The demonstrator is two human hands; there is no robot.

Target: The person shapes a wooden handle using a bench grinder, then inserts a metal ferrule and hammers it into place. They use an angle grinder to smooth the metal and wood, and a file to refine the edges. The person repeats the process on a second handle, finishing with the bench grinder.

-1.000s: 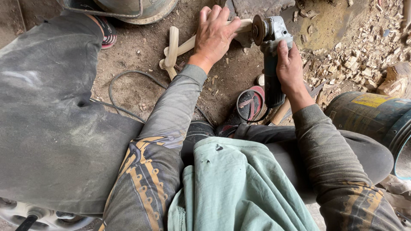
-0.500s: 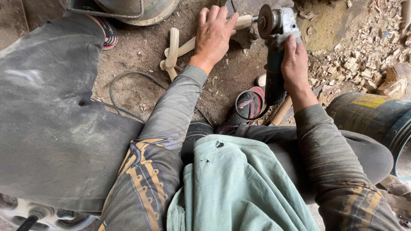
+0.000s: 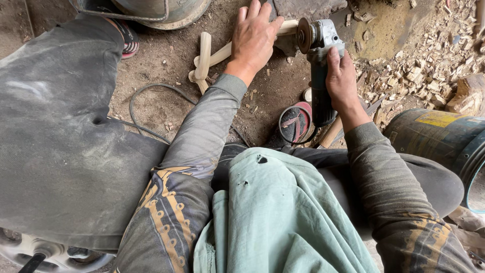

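Since the earlier frame the angle grinder (image 3: 318,65) has shifted slightly left, its disc now close to the wooden piece (image 3: 222,50). The right hand (image 3: 342,81) has its grip clamped around the grinder's body. The left hand (image 3: 255,38) lies flat, fingers spread, pressing the wooden piece onto the dirt floor (image 3: 166,65). A cable (image 3: 146,101) loops nearby; wood chips (image 3: 419,65) lie to the right, beside a barrel (image 3: 439,136).

Soft even daylight, sharp focus — faint shadows
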